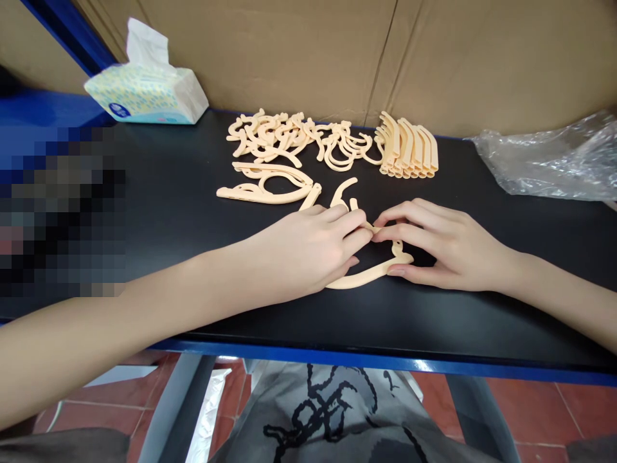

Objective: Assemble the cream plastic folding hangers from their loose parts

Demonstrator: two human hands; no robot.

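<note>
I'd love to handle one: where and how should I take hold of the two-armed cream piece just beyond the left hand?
Probably pinch the two-armed cream piece by its nearer arm's left tip, coming from the left and above: that free tip juts out, while the right end sits close to another cream part and the left hand.

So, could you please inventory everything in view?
Soft-wrapped tissue pack: one, yellow-blue-white, back left.
Loose curved plastic pieces: many, cream, back middle.
Stacked long plastic pieces: several, cream, right of those.
Two-armed plastic assembly: one, cream, before the loose pieces.
Curved plastic parts: several, cream, at the hands.
Crumpled plastic film: one, clear, back right.
Flat tabletop: one, black, centre.
Cardboard backing: count unclear, brown, behind.
Frame bar: one, blue, upper left.
Floor tiles: several, red, below.
Printed fabric: one, grey-black, bottom middle.
Left hand: one, bare, centre.
Right hand: one, bare, centre-right.
</note>
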